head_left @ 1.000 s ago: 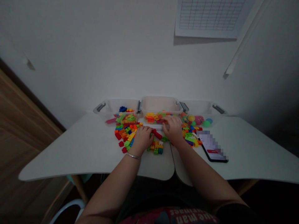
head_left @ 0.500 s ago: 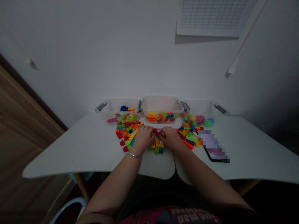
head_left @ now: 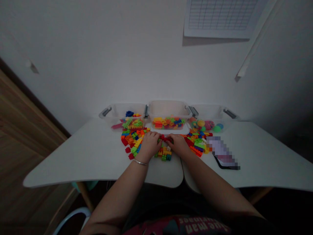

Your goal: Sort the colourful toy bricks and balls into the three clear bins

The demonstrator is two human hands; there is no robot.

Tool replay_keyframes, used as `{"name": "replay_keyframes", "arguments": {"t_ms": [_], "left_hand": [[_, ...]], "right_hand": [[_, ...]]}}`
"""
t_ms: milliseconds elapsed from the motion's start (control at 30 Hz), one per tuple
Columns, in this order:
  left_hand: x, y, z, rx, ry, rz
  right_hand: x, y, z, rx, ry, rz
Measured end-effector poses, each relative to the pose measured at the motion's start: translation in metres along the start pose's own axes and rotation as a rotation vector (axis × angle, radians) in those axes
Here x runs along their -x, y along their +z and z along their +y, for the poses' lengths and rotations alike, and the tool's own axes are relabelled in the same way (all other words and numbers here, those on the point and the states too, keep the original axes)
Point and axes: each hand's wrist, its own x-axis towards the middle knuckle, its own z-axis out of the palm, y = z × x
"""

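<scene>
My left hand (head_left: 151,143) is closed at the middle of the table, its fingertips on a red toy building brick (head_left: 162,137). From the other side my right hand (head_left: 178,143) meets it, thumb and fingers bent around red brick pieces at the same spot. Fingers partly cover the red pieces, so I cannot tell how many there are or whether they are joined. Just below the fingertips lies a small group of yellow, green and teal bricks (head_left: 165,153). Loose coloured bricks (head_left: 132,140) spread beside my left hand, and more bricks (head_left: 197,144) lie beyond my right.
Along the wall stand three clear plastic bins: the left bin (head_left: 119,109) and middle bin (head_left: 171,109) hold bricks, the right bin (head_left: 210,111) holds colourful balls. A white lid (head_left: 187,129) lies before the middle one. To the right rests a phone (head_left: 223,155).
The fingers of my right hand have curled and shifted slightly around the red pieces. My left hand stays nearly where it was.
</scene>
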Motion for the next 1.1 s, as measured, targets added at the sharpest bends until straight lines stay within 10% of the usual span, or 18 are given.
{"name": "replay_keyframes", "arguments": {"t_ms": [600,867,1100], "left_hand": [[0.000,-0.001,0.000,0.003,0.008,0.002],[0.000,-0.002,0.001,-0.015,-0.005,0.012],[0.000,-0.003,0.001,0.002,-0.012,0.006]], "right_hand": [[-0.003,-0.004,0.004,-0.408,-0.046,0.383],[-0.020,-0.057,0.012,-0.349,-0.011,0.721],[-0.050,-0.090,0.029,-0.111,-0.047,0.611]]}}
